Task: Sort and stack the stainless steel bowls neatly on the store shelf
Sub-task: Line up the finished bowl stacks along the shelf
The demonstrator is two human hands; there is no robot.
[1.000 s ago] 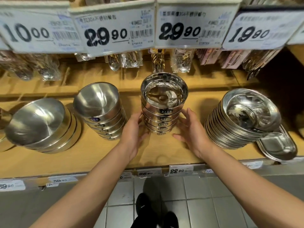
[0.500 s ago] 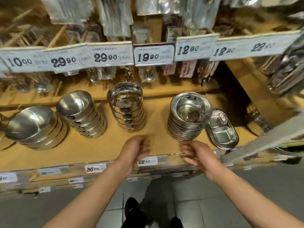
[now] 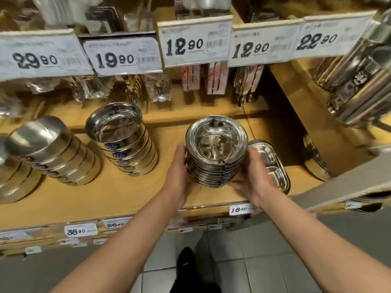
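Stack of shallow, wide-rimmed, mirror-polished stainless steel bowls stands on the tan wooden store shelf, right of centre, tilted slightly toward the viewer. Rims nest closely; edges show as thin bright rings.

Left hand at 9 o'clock of the stack: palm flat against the rims, fingers fairly straight, pressing. Right hand at 3 o'clock: fingers curved around the stack's side and lower edge, grip grasping the stack. Stack is clamped between both hands.

At 3 o'clock, just beside the stack and partly behind the right hand: rectangular, round-cornered compartment tray of polished steel, lying flat.

At 9 o'clock, well apart: leaning stack of straight-walled polished steel bowls with dark round stickers. Further at 9 o'clock: leaning stack of brushed, matte, round-bottomed steel bowls.

At 12 o'clock: white price cards on the rail above; beneath them hang packaged utensils in clear wrap, blurred.

At 6 o'clock: grey tiled floor.
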